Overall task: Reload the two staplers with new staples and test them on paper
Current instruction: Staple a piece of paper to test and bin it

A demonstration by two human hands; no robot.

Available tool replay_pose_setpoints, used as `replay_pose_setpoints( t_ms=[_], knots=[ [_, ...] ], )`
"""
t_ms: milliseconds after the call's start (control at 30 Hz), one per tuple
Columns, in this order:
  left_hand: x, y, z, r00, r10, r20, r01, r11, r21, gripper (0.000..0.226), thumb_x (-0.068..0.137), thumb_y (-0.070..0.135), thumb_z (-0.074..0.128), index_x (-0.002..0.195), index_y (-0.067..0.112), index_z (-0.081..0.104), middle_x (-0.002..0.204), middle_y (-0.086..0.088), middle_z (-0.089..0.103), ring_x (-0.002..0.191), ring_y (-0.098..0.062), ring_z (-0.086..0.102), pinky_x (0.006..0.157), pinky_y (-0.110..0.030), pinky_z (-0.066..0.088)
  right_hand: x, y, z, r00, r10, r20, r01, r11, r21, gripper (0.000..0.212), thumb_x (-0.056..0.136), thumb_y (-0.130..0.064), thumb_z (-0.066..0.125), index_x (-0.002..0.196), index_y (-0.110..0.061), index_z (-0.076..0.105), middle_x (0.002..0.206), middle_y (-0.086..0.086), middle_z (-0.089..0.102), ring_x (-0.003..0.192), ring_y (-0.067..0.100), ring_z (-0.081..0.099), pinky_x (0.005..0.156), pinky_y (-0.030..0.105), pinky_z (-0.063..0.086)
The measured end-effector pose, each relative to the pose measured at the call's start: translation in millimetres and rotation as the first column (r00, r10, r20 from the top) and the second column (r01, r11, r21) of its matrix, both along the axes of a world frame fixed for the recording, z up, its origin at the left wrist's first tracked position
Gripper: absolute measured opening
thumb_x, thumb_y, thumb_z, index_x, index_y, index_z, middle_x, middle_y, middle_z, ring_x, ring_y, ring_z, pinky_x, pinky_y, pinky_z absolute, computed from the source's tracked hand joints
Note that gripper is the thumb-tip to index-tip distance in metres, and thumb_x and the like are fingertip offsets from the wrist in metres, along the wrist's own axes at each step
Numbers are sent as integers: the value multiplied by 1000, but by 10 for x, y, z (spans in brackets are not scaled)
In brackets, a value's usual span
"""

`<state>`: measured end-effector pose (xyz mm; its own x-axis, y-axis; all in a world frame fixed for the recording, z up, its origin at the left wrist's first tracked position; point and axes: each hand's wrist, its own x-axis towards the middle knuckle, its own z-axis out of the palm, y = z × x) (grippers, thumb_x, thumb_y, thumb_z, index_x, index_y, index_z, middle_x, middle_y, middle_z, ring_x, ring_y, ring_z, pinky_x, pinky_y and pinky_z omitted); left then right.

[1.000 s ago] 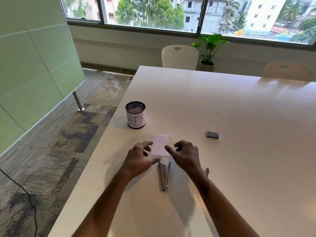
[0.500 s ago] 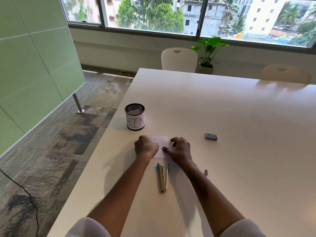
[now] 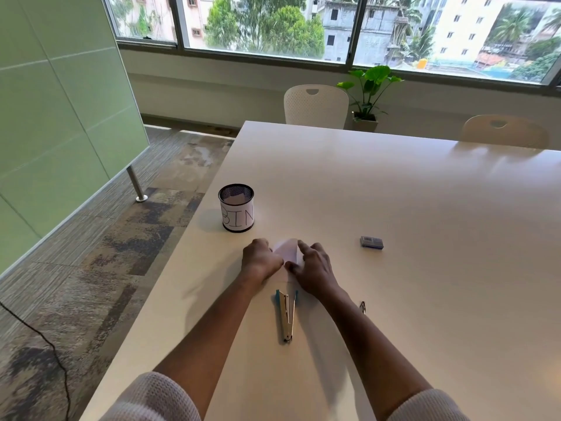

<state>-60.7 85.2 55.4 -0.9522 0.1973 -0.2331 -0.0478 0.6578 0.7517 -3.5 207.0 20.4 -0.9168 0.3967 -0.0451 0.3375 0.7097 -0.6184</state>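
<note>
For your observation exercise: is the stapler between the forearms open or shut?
Open: the stapler lies with its two arms splayed in a narrow V, joined at the near end.

Meeting room, daylight from the far wall.
White table (image 3: 394,192), two pale chairs (image 3: 315,106) at its far edge, potted plant (image 3: 368,86) under the window strip (image 3: 267,22); green glass partition (image 3: 60,101) left, patchy grey-brown carpet (image 3: 121,253), black cable (image 3: 45,341) across it.

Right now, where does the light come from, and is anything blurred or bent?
Head view: daylight from the windows glares off the table; a soft shadow lies left of the bin; the paper looks blurred; the wide lens bends straight edges.
</note>
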Motion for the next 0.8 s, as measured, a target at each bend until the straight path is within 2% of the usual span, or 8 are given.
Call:
replay_pose_setpoints(
  t_ms=[133, 267, 367, 467, 533, 633, 700, 800],
  knots=[
    [-25, -18, -45, 999, -43, 11, 42, 999, 22, 35, 82, 19, 74, 115, 10, 68, 116, -9, 70, 104, -21, 64, 83, -25, 48, -23, 14, 15, 999, 12, 42, -12, 1000, 23, 51, 92, -34, 66, 137, -14, 53, 123, 10, 49, 117, 28, 49, 98, 37, 45],
    [-26, -68, -123, 998, -54, -23, 56, 994, 94, 36, 83, 24, 75, 117, 15, 66, 114, -7, 68, 95, -17, 60, 79, -25, 50, 27, 39, 19, 999, -8, -37, 6, 998, -59, 31, 91, -29, 69, 116, -11, 67, 114, 6, 55, 101, 16, 49, 84, 28, 42],
    [-40, -128, -156, 998, -49, -45, 55, 986, 157, 40, 83, 28, 76, 119, 15, 62, 111, -5, 70, 96, -17, 63, 81, -26, 52, 93, 117, 93, 995, -47, -83, 19, 952, -305, 20, 93, -28, 68, 101, -11, 73, 105, 4, 68, 97, 19, 62, 83, 34, 52],
    [-71, -224, -131, 1000, -19, -19, 24, 951, 308, 42, 82, 28, 79, 119, 15, 63, 106, -6, 73, 96, -18, 68, 79, -24, 52, 171, 215, 183, 989, -73, -128, -13, 820, -573, 28, 92, -23, 70, 94, 4, 68, 83, 9, 64, 76, 21, 58, 68, 33, 47],
    [-82, -289, -77, 997, -43, 69, 6, 885, 466, 37, 83, 21, 78, 117, 12, 65, 107, -11, 74, 94, -21, 71, 77, -27, 55, 230, 251, 248, 983, -92, -162, -44, 730, -682, 31, 90, -18, 72, 96, 11, 64, 74, 11, 56, 69, 20, 52, 64, 31, 43],
    [-20, -355, 58, 972, -133, 195, -26, 760, 649, 25, 87, 8, 73, 112, 6, 67, 105, -18, 74, 86, -24, 73, 74, -33, 60, 322, 268, 330, 975, -121, -185, -64, 645, -761, 30, 86, -10, 75, 113, 0, 64, 75, 8, 67, 72, 22, 58, 70, 35, 48],
    [28, -383, 136, 963, -176, 202, -16, 715, 699, 24, 86, 6, 73, 110, 7, 67, 102, -17, 75, 83, -22, 73, 72, -33, 60, 370, 267, 354, 968, -144, -204, -71, 624, -778, 43, 83, -8, 78, 122, -9, 60, 73, 4, 70, 72, 20, 63, 73, 38, 52],
    [110, -405, 228, 966, -186, 182, -12, 667, 745, 29, 84, 4, 74, 111, 8, 66, 94, -14, 74, 78, -20, 72, 69, -33, 59, 461, 277, 371, 955, -148, -258, -106, 641, -760, 53, 84, -7, 76, 130, -19, 52, 75, 5, 71, 79, 22, 70, 82, 43, 59]
  ],
)
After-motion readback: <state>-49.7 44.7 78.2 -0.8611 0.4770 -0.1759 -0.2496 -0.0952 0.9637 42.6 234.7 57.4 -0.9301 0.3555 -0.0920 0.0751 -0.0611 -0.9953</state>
